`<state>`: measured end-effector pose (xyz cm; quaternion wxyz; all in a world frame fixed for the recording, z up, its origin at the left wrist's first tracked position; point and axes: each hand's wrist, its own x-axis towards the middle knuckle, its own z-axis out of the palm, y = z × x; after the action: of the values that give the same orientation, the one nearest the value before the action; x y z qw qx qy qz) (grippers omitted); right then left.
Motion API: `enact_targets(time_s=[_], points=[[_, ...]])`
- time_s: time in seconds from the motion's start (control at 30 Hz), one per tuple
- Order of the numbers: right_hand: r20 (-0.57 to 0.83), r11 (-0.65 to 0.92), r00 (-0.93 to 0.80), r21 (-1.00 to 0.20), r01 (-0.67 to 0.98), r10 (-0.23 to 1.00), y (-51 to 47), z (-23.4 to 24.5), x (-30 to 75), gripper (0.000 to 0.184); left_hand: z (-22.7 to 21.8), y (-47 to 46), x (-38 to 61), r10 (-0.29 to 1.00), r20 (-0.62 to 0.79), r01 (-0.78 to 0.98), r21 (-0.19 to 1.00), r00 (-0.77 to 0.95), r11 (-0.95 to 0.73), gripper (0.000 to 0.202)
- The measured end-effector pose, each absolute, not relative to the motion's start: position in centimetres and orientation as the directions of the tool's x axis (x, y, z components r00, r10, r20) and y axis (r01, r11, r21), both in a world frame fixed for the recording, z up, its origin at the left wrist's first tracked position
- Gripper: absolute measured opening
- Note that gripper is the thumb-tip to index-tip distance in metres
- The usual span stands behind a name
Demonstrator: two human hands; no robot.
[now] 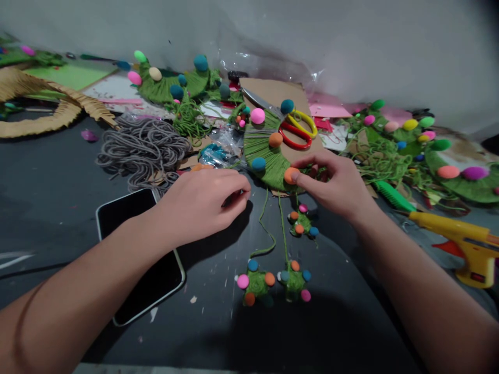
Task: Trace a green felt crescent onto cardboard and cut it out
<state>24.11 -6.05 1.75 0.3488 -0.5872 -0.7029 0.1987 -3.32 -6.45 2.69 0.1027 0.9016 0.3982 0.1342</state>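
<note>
The head view it is, looking forward and down from the wearer's own head, right over the table (214, 332)! Left hand (210, 200) and right hand (335, 182) sit close, mid-view, reaching in from the lower corners, and beyond the table's far side the lens catches the wall (156, 26) up top.

Craft workspace, dark tabletop (210, 332), glue gun (460, 239), grey yarn (144, 143), scissors (300, 147)

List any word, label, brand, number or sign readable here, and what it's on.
No text is readable.
Yellow glue gun: a small dark patch on its handle, too blurred to tell if lettered.
Phone: dark screen, no lettering visible.
</note>
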Motion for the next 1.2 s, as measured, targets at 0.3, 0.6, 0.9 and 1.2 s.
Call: enact_targets(time_s=[0.3,0.6,0.9,1.2], points=[[0.272,0.242,-0.07,-0.677,0.695,0.96,-6.1,1.6,24.1,0.015,2.7,-6.5,-3.3,0.748,0.154,0.691,0.299,0.645,-0.658,0.022],[0.414,0.366,-0.112,-0.608,0.705,0.903,-6.7,2.3,24.8,0.009,2.8,-6.5,-3.3,0.751,0.151,0.696,0.296,0.642,-0.654,0.022],[0.452,0.51,-0.292,-0.497,0.702,0.843,-7.5,2.4,24.8,0.004,2.7,-6.5,-3.4,0.751,0.159,0.691,0.305,0.641,-0.655,0.021],[0.42,0.515,-0.332,-0.469,0.718,0.845,-6.8,1.7,24.4,0.009,2.6,-6.4,-3.3,0.758,0.143,0.694,0.324,0.636,-0.643,0.022]])
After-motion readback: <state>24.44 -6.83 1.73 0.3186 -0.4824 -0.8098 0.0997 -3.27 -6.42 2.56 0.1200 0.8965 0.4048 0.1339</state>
